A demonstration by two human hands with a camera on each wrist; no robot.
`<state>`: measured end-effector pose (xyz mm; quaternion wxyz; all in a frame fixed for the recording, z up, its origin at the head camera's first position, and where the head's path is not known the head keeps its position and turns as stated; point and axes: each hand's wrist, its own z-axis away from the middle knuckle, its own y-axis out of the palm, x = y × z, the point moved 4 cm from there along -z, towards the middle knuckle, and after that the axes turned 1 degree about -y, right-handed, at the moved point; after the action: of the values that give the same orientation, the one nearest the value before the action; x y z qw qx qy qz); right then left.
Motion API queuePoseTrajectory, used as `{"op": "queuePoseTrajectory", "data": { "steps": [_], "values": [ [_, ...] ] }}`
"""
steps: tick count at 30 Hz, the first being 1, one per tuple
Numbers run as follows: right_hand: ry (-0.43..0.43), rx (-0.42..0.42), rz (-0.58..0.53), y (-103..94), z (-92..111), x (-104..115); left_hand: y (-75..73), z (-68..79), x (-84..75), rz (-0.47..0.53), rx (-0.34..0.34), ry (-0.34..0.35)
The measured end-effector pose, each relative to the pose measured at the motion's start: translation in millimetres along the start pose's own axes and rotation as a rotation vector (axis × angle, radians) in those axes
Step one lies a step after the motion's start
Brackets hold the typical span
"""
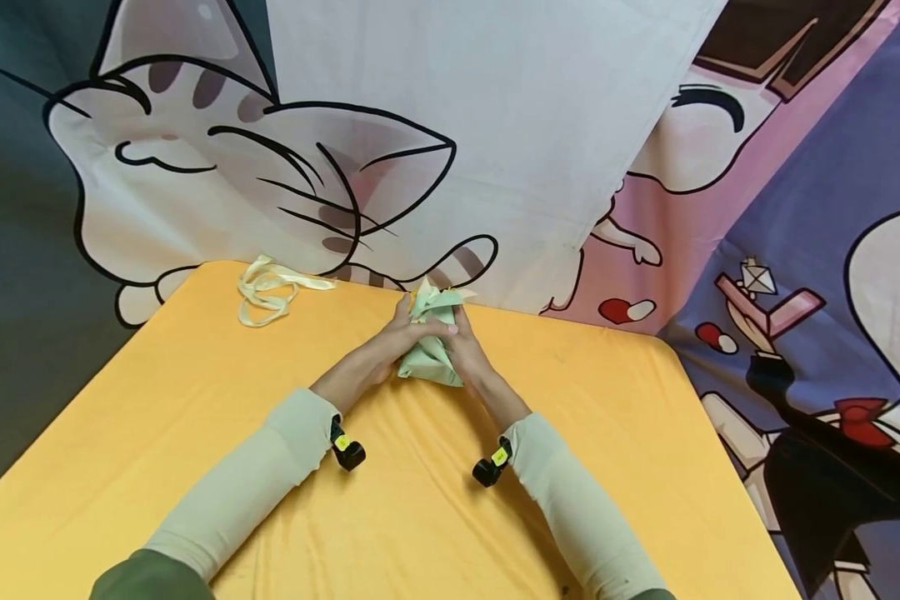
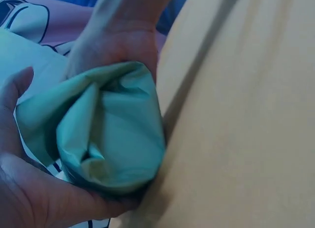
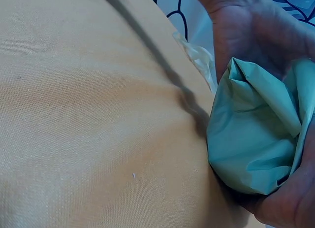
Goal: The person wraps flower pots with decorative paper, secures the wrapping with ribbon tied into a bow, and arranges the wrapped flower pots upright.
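A pale green paper-wrapped bundle (image 1: 429,367) stands near the table's far edge. Its top is gathered and flares into loose points, while the end facing me is folded and creased (image 2: 128,139). My left hand (image 1: 393,340) grips it from the left, and my right hand (image 1: 465,348) grips it from the right. One thumb crosses over the front of the paper. In the right wrist view the bundle (image 3: 253,134) sits between both palms. What the paper wraps is hidden, as are most fingertips behind it.
A loose cream ribbon (image 1: 258,292) lies in loops at the table's far left. Yellow cloth covers the table (image 1: 600,433). A printed cartoon curtain (image 1: 495,150) hangs right behind the far edge.
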<state>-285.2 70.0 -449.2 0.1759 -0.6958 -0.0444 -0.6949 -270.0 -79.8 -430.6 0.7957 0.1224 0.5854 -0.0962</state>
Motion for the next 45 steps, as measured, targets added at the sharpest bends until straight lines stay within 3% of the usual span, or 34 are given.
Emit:
{"op": "queuePoseTrajectory", "data": {
  "steps": [5, 11, 18, 21, 23, 29, 31, 33, 36, 38, 45],
  "values": [
    [0.000, 0.019, -0.040, 0.2, 0, -1, -4.1, -2.7, -5.8, 0.070, 0.016, -0.051],
    [0.018, 0.021, -0.063, -1.0, 0, 0, -18.1, -7.3, -1.4, 0.123, 0.133, -0.046],
    [0.026, 0.031, -0.055, 3.7, -1, 5, -37.5, -8.8, 4.2, 0.012, 0.214, 0.016],
    [0.002, 0.032, -0.069, 6.9, -2, 9, -40.9, -10.2, -6.8, -0.128, 0.128, 0.047],
    [-0.016, 0.041, -0.096, 8.6, -3, 10, -39.0, -12.8, -16.5, -0.244, 0.025, 0.095],
    [0.012, 0.023, -0.057, 7.5, 1, 7, -12.0, -28.1, -41.5, -0.795, -0.323, 0.372],
    [0.007, 0.019, -0.062, 6.9, 2, 6, -3.5, -33.3, -49.0, -0.967, -0.393, 0.456],
    [0.000, 0.019, -0.090, 6.6, 1, 7, 2.0, -36.5, -56.2, -1.062, -0.420, 0.513],
    [-0.008, 0.011, -0.116, 5.9, 2, 7, 3.6, -40.8, -64.0, -1.108, -0.416, 0.551],
    [0.003, -0.012, -0.117, 5.1, 2, 7, 0.7, -43.8, -65.6, -1.081, -0.401, 0.533],
    [-0.005, -0.024, -0.132, 7.1, 0, 6, -15.0, -56.9, -53.4, -0.810, -0.377, 0.394]
  ]
}}
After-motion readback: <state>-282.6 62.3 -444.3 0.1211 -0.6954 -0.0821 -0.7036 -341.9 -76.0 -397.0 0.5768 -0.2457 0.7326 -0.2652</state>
